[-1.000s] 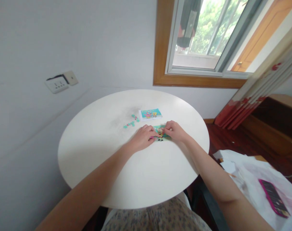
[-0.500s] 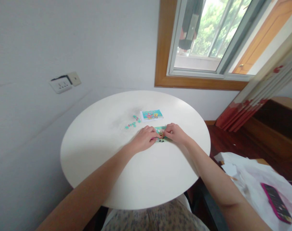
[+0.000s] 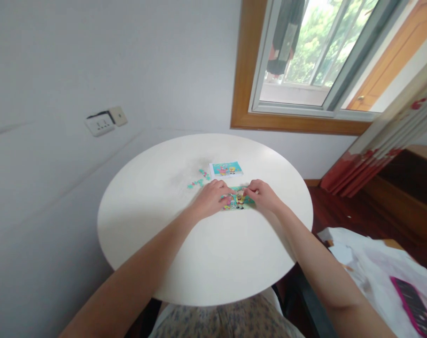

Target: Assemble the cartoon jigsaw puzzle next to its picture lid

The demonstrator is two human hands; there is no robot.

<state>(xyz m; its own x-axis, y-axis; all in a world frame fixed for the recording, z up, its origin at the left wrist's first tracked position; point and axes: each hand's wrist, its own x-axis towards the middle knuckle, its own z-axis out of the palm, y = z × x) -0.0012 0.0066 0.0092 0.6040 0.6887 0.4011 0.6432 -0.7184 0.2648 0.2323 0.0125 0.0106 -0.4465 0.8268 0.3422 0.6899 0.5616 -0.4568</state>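
Observation:
A small, partly assembled jigsaw puzzle point(image 3: 239, 201) with cartoon figures on green lies flat on the white round table point(image 3: 206, 253). My left hand point(image 3: 213, 198) rests over its left side, fingers spread and touching the pieces. At the upper right of the puzzle, my right hand point(image 3: 263, 194) has thumb and fingertips pinched together; whatever they hold is too small to make out. Just behind the hands is a picture card point(image 3: 226, 169) showing a pink and a yellow cartoon figure. Several loose puzzle pieces point(image 3: 199, 181) lie left of the card.
A wall with a power socket point(image 3: 100, 124) runs along the left, and a wood-framed window point(image 3: 301, 119) is behind the table. To the right, a pink-edged phone point(image 3: 414, 303) lies on white plastic sheeting point(image 3: 368, 263). A curtain point(image 3: 361, 159) hangs at far right.
The view has shifted slightly, so everything sits a bit further right. My left hand has drawn back a little from the puzzle's middle, showing more of the yellow figure.

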